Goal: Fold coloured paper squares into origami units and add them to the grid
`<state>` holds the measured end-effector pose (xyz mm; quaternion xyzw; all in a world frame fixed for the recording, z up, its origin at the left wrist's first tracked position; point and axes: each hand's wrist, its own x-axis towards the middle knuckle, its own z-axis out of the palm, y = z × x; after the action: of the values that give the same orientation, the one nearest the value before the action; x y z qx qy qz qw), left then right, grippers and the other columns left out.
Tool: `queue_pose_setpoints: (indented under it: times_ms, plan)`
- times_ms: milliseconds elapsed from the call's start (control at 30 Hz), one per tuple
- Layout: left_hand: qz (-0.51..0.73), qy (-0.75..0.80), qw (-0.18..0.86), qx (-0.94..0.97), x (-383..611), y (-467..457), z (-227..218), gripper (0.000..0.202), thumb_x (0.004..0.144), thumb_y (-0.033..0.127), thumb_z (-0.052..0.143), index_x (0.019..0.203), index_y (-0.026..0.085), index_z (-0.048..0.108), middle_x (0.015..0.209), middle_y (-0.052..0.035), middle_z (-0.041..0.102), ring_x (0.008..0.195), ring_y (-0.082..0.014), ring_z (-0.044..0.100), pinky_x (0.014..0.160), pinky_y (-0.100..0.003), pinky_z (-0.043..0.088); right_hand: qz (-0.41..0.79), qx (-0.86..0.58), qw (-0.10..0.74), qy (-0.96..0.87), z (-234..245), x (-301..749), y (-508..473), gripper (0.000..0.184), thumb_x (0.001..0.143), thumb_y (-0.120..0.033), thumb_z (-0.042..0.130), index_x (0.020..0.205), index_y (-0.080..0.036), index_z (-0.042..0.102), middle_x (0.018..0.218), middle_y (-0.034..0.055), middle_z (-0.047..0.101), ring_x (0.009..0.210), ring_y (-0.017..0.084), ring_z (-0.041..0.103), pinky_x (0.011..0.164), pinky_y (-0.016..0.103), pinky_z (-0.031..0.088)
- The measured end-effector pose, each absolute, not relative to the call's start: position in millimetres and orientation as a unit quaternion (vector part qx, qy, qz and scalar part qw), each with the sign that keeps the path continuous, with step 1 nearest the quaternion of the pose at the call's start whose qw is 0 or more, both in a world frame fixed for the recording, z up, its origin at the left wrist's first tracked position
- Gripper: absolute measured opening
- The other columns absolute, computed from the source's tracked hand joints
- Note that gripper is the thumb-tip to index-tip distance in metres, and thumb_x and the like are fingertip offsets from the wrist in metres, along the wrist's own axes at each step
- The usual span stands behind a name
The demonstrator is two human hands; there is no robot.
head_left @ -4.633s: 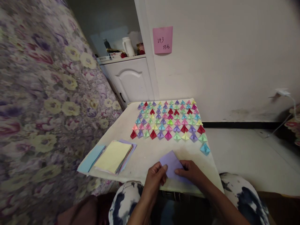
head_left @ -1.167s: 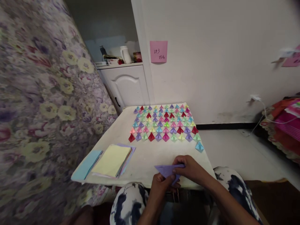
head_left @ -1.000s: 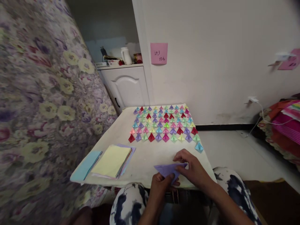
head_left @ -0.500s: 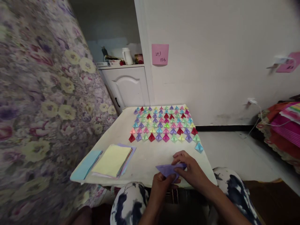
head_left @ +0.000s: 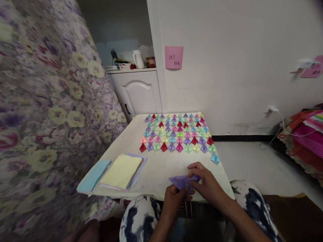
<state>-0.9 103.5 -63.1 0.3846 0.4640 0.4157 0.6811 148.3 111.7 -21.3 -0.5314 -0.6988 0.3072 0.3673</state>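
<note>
A purple paper sheet (head_left: 179, 181), folded into a triangle, lies at the near edge of the white table (head_left: 161, 166). My left hand (head_left: 175, 198) pinches its lower corner from below. My right hand (head_left: 205, 182) presses fingertips onto its right part, fingers bent over the fold. Beyond my hands, several small folded paper shapes (head_left: 176, 133) in red, pink, blue, green, yellow and purple stand in rows. One blue folded shape (head_left: 215, 158) sits apart at the right end.
A stack of coloured paper sheets (head_left: 122, 171), yellow on top, and a blue sheet (head_left: 94, 170) lie at the table's left. A floral cloth (head_left: 47, 111) hangs at the left. A white cabinet (head_left: 138, 90) and a wall with a pink note (head_left: 174, 57) stand behind.
The flat purple sheet has been folded into a triangle. In the last second my right fingers shifted slightly along the fold while my left hand kept its pinch.
</note>
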Motion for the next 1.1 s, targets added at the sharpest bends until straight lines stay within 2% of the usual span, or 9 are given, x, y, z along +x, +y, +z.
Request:
queue_pose_setpoints:
  times_ms: [233, 367, 467, 533, 667, 767, 867, 967, 1100]
  plan:
    - [0.452, 0.461, 0.649, 0.402, -0.5, 105.6, -67.9, 0.025, 0.063, 0.029, 0.072, 0.083, 0.014, 0.072, 0.074, -0.0045, 0.072, 0.070, -0.0199, 0.063, 0.069, -0.032, 0.050, 0.130, -0.528, 0.360, -0.758, -15.8, 141.9, 100.3, 0.022, 0.070, -0.004, 0.055, 0.077, -0.023, 0.064, 0.114, 0.0056, 0.048, 0.106, 0.025, 0.041, 0.086, 0.039, 0.037]
    - [0.477, 0.494, 0.571, 0.450, -1.0, 103.9, -68.2, 0.018, 0.069, 0.027, 0.066, 0.079, 0.014, 0.071, 0.075, -0.0052, 0.071, 0.073, -0.0211, 0.062, 0.070, -0.031, 0.049, 0.062, -0.561, 0.327, -0.758, -10.0, 136.8, 93.3, 0.019, 0.079, -0.012, 0.053, 0.078, -0.026, 0.067, 0.092, 0.0061, 0.052, 0.083, 0.021, 0.046, 0.071, 0.033, 0.037]
    - [0.497, 0.486, 0.489, 0.526, -3.9, 101.3, -66.4, 0.017, 0.075, 0.025, 0.060, 0.086, 0.017, 0.069, 0.085, -0.0052, 0.070, 0.081, -0.0208, 0.061, 0.076, -0.031, 0.047, 0.045, -0.591, 0.305, -0.745, -7.2, 134.7, 88.0, 0.018, 0.083, -0.019, 0.051, 0.080, -0.026, 0.068, 0.075, 0.0039, 0.052, 0.072, 0.018, 0.048, 0.063, 0.028, 0.035]
    - [0.507, 0.464, 0.445, 0.574, -5.8, 100.1, -64.7, 0.018, 0.078, 0.023, 0.055, 0.090, 0.018, 0.068, 0.092, -0.0055, 0.068, 0.087, -0.0204, 0.060, 0.081, -0.031, 0.045, 0.061, -0.609, 0.299, -0.732, -7.8, 134.1, 84.2, 0.019, 0.085, -0.022, 0.049, 0.085, -0.027, 0.067, 0.073, 0.0024, 0.055, 0.069, 0.016, 0.052, 0.060, 0.025, 0.035]
    - [0.511, 0.445, 0.404, 0.615, -6.1, 99.2, -60.6, 0.019, 0.079, 0.020, 0.053, 0.092, 0.019, 0.067, 0.096, -0.0058, 0.065, 0.090, -0.0197, 0.059, 0.082, -0.031, 0.044, 0.141, -0.609, 0.337, -0.704, -15.9, 131.8, 78.3, 0.022, 0.086, -0.023, 0.045, 0.095, -0.028, 0.064, 0.087, 0.0007, 0.068, 0.074, 0.016, 0.062, 0.065, 0.024, 0.041]
    - [0.513, 0.461, 0.383, 0.615, -3.7, 98.1, -56.4, 0.014, 0.079, 0.020, 0.053, 0.082, 0.018, 0.067, 0.087, -0.0044, 0.060, 0.081, -0.0182, 0.058, 0.071, -0.027, 0.045, 0.210, -0.596, 0.369, -0.682, -23.5, 127.7, 77.1, 0.024, 0.085, -0.021, 0.046, 0.101, -0.027, 0.063, 0.087, 0.0007, 0.070, 0.075, 0.018, 0.065, 0.066, 0.025, 0.044]
    - [0.504, 0.469, 0.380, 0.619, -2.4, 96.4, -53.6, 0.016, 0.081, 0.022, 0.051, 0.078, 0.018, 0.066, 0.077, -0.0021, 0.056, 0.072, -0.0165, 0.056, 0.062, -0.025, 0.044, 0.265, -0.564, 0.396, -0.675, -27.2, 124.6, 78.4, 0.024, 0.083, -0.015, 0.046, 0.097, -0.024, 0.062, 0.084, 0.0000, 0.069, 0.073, 0.016, 0.063, 0.066, 0.024, 0.044]
    - [0.482, 0.461, 0.395, 0.632, -3.4, 95.6, -53.7, 0.018, 0.082, 0.023, 0.050, 0.087, 0.019, 0.066, 0.081, -0.0033, 0.060, 0.077, -0.0182, 0.057, 0.069, -0.027, 0.045, 0.278, -0.532, 0.420, -0.681, -26.5, 125.7, 80.0, 0.024, 0.081, -0.009, 0.045, 0.091, -0.023, 0.062, 0.084, -0.0001, 0.066, 0.077, 0.015, 0.061, 0.070, 0.024, 0.044]
    - [0.451, 0.465, 0.421, 0.635, -4.9, 95.3, -55.7, 0.029, 0.083, 0.022, 0.048, 0.108, 0.021, 0.061, 0.103, -0.0059, 0.065, 0.096, -0.0214, 0.058, 0.086, -0.033, 0.043, 0.264, -0.515, 0.417, -0.700, -24.8, 131.6, 81.7, 0.024, 0.082, -0.007, 0.043, 0.089, -0.022, 0.061, 0.086, 0.0011, 0.062, 0.080, 0.015, 0.058, 0.073, 0.025, 0.043]
